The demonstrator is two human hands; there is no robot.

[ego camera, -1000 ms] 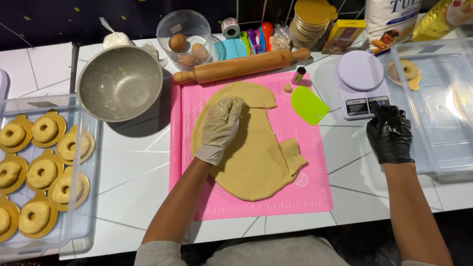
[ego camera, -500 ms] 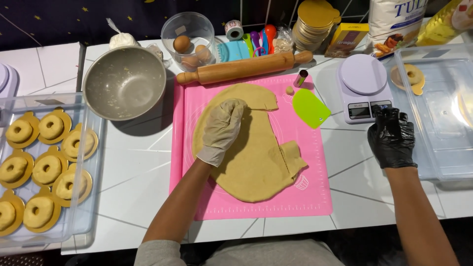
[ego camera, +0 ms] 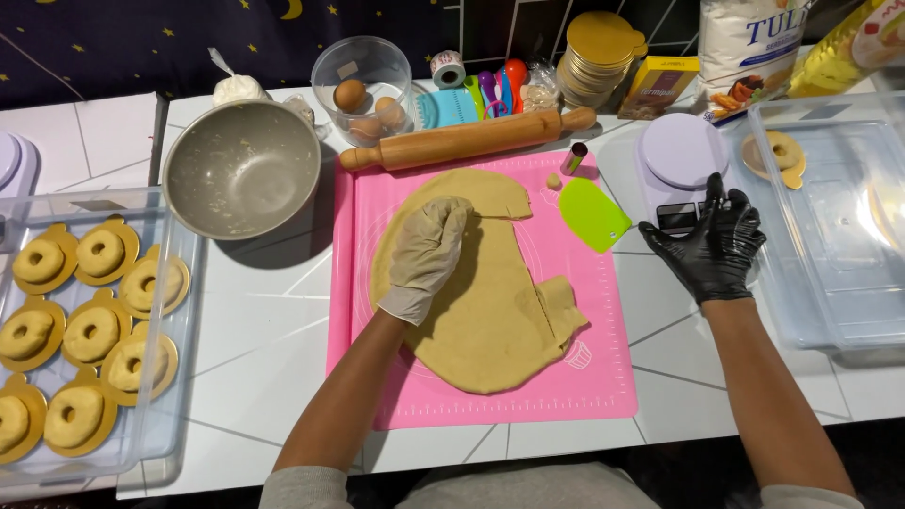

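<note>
Since a second ago, right hand in the black glove (ego camera: 714, 243) shifted slightly toward the lilac round kitchen scale (ego camera: 681, 162), fingertips now at its front edge by the display instead of resting on the bare white tile beside it. Left hand in the pale glove (ego camera: 426, 254) barely slid across the flat sheet of beige rolled dough (ego camera: 481, 292), fingers now reaching nearer the cut notch at the upper edge. Camera view drifted a little, nothing else displaced.

a single head-worn camera looks steeply down from close above at the white tiled counter (ego camera: 273, 330), facing the dark back wall; no second view.
</note>
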